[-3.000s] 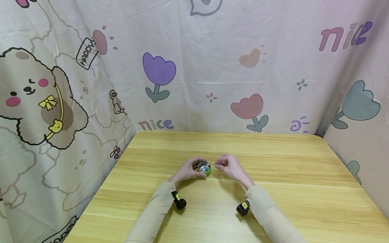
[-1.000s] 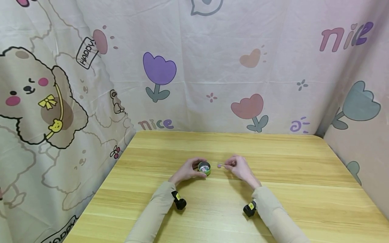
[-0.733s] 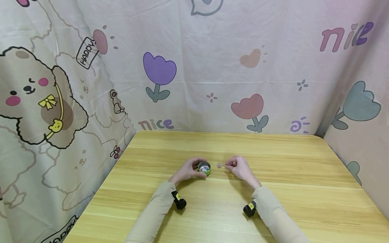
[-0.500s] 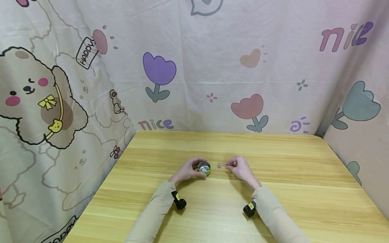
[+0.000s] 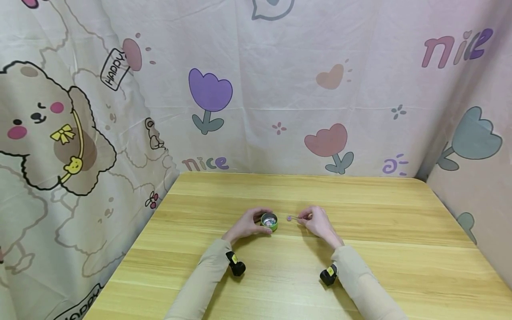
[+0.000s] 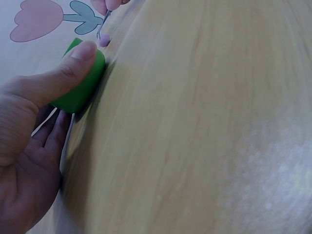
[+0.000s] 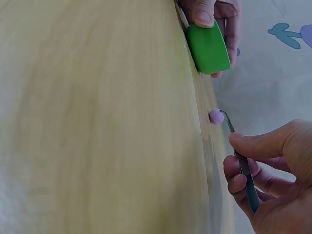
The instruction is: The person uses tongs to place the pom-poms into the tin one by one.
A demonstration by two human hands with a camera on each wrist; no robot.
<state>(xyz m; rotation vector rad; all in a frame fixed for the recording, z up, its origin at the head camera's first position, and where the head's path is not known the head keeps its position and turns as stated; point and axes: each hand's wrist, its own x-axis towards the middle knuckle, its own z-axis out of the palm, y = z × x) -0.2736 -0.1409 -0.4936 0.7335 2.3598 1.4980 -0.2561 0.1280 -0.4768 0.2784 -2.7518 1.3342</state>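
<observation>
My left hand (image 5: 250, 223) grips a small round green tin (image 5: 274, 228), thumb on the near side and fingers on the far side. Inside the tin lie several small pale and coloured pieces (image 5: 270, 221). In the right wrist view, my right hand (image 7: 278, 170) pinches a pair of dark tweezers (image 7: 247, 183) with a bent tip. A small pinkish-purple ball (image 7: 217, 116) sits at that tip, just above or on the wood. In the head view this ball is a short way right of the tin, between the two hands.
The wooden table (image 5: 272, 280) stretches out on all sides of the hands. A printed cloth (image 5: 264, 89) hangs behind it and along both sides. Each sleeved wrist wears a black camera (image 5: 329, 275).
Since three seconds ago, my right hand has drawn the tweezers from the tin's rim rightward, with the ball now at their tip. Lately it barely moves. The left hand stays on the tin.
</observation>
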